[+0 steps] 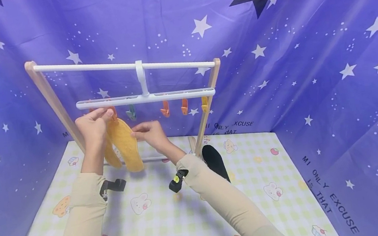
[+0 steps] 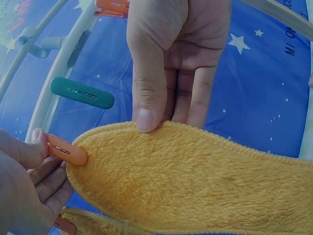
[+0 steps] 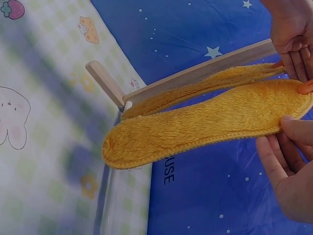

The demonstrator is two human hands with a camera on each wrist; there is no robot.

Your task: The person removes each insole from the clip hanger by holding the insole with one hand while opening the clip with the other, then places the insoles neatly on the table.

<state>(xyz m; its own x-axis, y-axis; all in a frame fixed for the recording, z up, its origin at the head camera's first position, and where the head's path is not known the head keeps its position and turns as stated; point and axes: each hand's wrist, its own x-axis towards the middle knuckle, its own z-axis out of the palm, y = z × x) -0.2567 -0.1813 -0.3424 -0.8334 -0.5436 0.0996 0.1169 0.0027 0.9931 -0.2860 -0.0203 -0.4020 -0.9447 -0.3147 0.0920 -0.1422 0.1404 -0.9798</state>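
Note:
A yellow fuzzy insole [image 1: 125, 145] hangs by its upper end from an orange clip [image 2: 68, 151] on the white hanger [image 1: 171, 95]. My left hand [image 1: 94, 127] pinches that clip between thumb and fingers. With thumb and fingers, my right hand [image 1: 153, 134] pinches the insole's right edge, just below the clip. A second yellow insole [image 3: 195, 88] hangs behind and to the left, partly hidden by the first; another orange clip [image 2: 65, 224] is at its top.
The hanger hooks over the white bar [image 1: 105, 66] of a wooden-legged rack [image 1: 52, 99]. Farther right on it hang a green clip [image 1: 131, 112], orange clips [image 1: 165, 109] and a yellow clip [image 1: 205, 104]. A black insole [image 1: 214, 161] lies by the rack's right leg on the checked cloth [image 1: 195, 214].

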